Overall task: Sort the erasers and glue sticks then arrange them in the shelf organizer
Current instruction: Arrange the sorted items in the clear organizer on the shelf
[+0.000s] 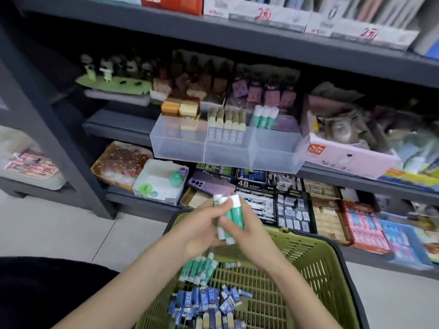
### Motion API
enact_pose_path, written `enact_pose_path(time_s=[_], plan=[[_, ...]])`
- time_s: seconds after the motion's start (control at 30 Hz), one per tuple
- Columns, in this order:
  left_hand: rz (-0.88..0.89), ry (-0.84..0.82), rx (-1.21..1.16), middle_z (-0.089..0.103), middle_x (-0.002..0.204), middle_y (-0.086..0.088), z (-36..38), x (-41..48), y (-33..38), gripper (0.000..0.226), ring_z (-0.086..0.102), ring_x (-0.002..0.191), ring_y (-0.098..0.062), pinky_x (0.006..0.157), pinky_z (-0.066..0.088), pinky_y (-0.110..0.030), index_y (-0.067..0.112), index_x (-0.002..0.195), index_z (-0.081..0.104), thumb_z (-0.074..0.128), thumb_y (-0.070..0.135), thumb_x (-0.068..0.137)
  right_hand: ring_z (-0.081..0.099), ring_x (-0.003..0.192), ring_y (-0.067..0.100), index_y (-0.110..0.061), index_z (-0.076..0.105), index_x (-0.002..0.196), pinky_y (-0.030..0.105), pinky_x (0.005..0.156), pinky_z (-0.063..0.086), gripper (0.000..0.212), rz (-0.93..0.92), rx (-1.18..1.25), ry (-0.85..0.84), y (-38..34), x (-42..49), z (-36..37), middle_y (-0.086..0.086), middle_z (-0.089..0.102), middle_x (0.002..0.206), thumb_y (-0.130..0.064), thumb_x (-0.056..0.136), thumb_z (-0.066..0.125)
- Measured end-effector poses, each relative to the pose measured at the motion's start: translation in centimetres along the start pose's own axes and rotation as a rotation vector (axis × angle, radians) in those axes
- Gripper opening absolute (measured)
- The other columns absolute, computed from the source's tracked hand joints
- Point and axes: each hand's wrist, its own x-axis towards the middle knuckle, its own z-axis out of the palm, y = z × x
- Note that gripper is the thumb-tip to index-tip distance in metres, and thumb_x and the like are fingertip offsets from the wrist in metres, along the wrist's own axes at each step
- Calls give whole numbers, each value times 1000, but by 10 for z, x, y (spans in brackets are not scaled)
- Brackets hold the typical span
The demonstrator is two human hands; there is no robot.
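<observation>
Head view. The left hand [200, 225] and right hand [249, 231] together grip three held glue sticks [234, 213], green with white caps up, above a green basket [332, 257]. In the basket lie loose glue sticks [199, 269] side by side and, nearer the person, a heap of blue-wrapped erasers [204, 300]. On the shelf [118, 124] beyond stands a clear organizer [225, 153] of three compartments: block erasers [180, 108] at left rear, a row of upright sleeved erasers [226, 127] in the middle, three shelved glue sticks [263, 117] upright at right rear
</observation>
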Motion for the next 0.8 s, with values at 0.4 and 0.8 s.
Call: enact_pose_path(time_s=[0.4, 0.8], plan=[[78, -79, -272, 68, 100, -18, 49, -2, 66, 54, 69, 81, -28, 70, 58, -42, 13, 123, 50, 68, 22, 73, 52, 90, 17, -17, 57, 91, 33, 83, 42, 20, -187, -173, 429, -57, 15, -47, -3, 55, 88, -29, 99, 44], [162, 131, -23, 65, 63, -9, 54, 31, 129, 6, 62, 50, -18, 44, 52, -27, 6, 95, 53, 57, 6, 90, 49, 55, 9, -18, 59, 63, 27, 54, 31, 24, -27, -439, 655, -89, 87, -157, -4, 56, 57, -24, 86, 64]])
